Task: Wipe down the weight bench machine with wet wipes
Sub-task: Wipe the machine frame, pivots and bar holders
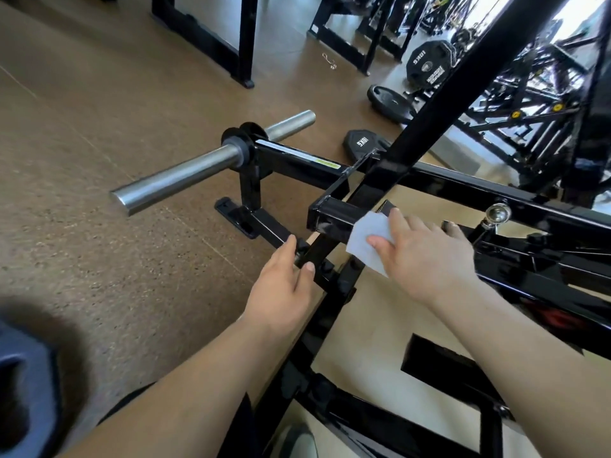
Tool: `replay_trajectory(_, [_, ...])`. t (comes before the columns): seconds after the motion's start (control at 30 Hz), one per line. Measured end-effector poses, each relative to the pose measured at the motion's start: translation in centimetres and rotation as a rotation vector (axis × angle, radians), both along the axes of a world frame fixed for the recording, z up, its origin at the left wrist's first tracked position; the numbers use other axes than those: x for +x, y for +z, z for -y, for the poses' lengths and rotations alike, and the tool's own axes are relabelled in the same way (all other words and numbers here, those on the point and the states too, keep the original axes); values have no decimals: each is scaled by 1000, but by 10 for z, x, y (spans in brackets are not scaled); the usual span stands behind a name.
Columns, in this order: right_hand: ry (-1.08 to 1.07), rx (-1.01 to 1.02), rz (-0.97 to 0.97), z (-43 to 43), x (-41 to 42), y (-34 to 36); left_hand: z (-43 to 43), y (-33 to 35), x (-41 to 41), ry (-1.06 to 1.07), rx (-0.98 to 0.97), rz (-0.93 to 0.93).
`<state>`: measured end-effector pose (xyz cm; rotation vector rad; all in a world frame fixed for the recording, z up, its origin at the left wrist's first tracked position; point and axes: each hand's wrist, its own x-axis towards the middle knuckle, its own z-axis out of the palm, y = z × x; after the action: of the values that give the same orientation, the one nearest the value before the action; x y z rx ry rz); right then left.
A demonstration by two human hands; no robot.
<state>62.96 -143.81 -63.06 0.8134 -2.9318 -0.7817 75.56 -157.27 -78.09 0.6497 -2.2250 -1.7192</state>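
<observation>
The brown speckled floor (99, 127) fills my view from 7 to 12 o'clock. Across it sprawls the black frame of the weight bench machine (297, 161): one thick post slants from the centre up to 1 o'clock, and a long beam crosses behind it towards 3 o'clock. A steel sleeve (178, 180) juts from the beam's end towards 9 o'clock, with a shorter one behind it pointing to 11. Weight plates (362, 143) lie on the floor at about 1 o'clock, one marked 10KG, with more leaning further back.

Both my bare forearms reach in from 6 o'clock. The left hand (284, 289) sits just below centre, palm turned in, clasping a thin lower strut (315, 251) of the frame: forefinger stretched along its far side, thumb closed on the near side. The right hand (426, 256) lies at 3 o'clock of the left, palm down, fingers spread and nearly straight, wrist level with the forearm. It presses the wet wipe (365, 241) flat against a short square tube (330, 219), thumb and forefinger resting on the sheet. The white wipe drapes over the tube's near edge, its lower corner hanging free. A small chrome knob (497, 213) stands at 2 o'clock of the right hand.
</observation>
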Motion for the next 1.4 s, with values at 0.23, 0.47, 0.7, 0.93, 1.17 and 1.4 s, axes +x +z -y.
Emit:
replay_trajectory(0.23, [2,102,-44,29,7,-10,-5,3,1,-25,11,23])
replay_trajectory(0.47, [283,62,-19,79,-10,-39,2,1,13,-19,-134,49])
replay_trajectory(0.7, [42,160,-92,6,8,-9,5,-11,9,-44,-146,111])
replay_trajectory(0.93, [-285,315,-205,-65,31,32,-18,-11,-3,-178,-125,126])
replay_trajectory(1.17, [82,114,-69,-3,7,-5,-19,-9,1,-163,-123,154])
replay_trajectory(1.4, [-334,293,-189,-59,26,33,-13,-14,3,-180,-84,241])
